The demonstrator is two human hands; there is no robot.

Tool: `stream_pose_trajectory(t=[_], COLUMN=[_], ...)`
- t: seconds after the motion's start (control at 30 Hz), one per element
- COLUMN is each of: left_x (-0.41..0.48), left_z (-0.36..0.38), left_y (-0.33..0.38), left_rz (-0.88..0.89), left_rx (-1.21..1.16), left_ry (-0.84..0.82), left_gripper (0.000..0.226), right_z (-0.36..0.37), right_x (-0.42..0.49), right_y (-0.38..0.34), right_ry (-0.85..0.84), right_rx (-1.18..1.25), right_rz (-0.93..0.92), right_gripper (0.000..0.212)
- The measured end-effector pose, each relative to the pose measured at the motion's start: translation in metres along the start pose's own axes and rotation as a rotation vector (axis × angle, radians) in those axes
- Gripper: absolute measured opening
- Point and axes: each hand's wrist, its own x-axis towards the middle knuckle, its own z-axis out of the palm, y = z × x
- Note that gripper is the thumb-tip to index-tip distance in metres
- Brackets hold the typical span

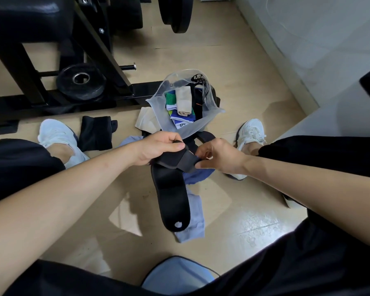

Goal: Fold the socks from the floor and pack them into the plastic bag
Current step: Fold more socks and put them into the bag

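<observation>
My left hand and my right hand both grip the upper end of a long black sock, which hangs down between my knees with a small hole near its toe. Just beyond my hands stands the clear plastic bag, open at the top, with several folded socks inside: beige, blue, green and white. A light blue sock lies on the floor under the black one. Another black sock lies by my left shoe, and a beige one peeks out from beside the bag.
A black weight bench frame with a weight plate stands at the back left. My white shoes flank the sock pile. A white wall runs along the right. A blue seat edge shows at the bottom.
</observation>
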Motion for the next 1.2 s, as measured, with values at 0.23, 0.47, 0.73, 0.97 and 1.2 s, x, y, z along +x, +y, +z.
stream_pose_trajectory(t=[0.23, 0.47, 0.73, 0.97, 1.2], left_x=[0.0, -0.002, 0.001, 0.004, 0.002], left_z=[-0.01, -0.002, 0.016, 0.02, 0.025], left_y=[-0.013, 0.006, -0.005, -0.006, -0.008], left_rz=[-0.008, 0.071, 0.262, 0.534, 0.732], left_rx=[0.077, 0.441, 0.754, 0.814, 0.899], left_ry=[0.098, 0.016, 0.319, 0.39, 0.328], left_gripper=[0.013, 0.011, 0.014, 0.008, 0.006], right_z=[-0.006, -0.006, -0.011, -0.022, -0.021], right_x=[0.005, 0.004, 0.001, 0.0, -0.001], right_y=[0.001, 0.001, 0.002, -0.009, -0.012], right_ry=[-0.092, -0.086, 0.029, -0.079, -0.077], right_rx=[-0.034, -0.041, 0.228, 0.412, 0.047], right_rz=[0.026, 0.062, 0.173, 0.12, -0.023], right_gripper=[0.017, 0.008, 0.016, 0.024, 0.02])
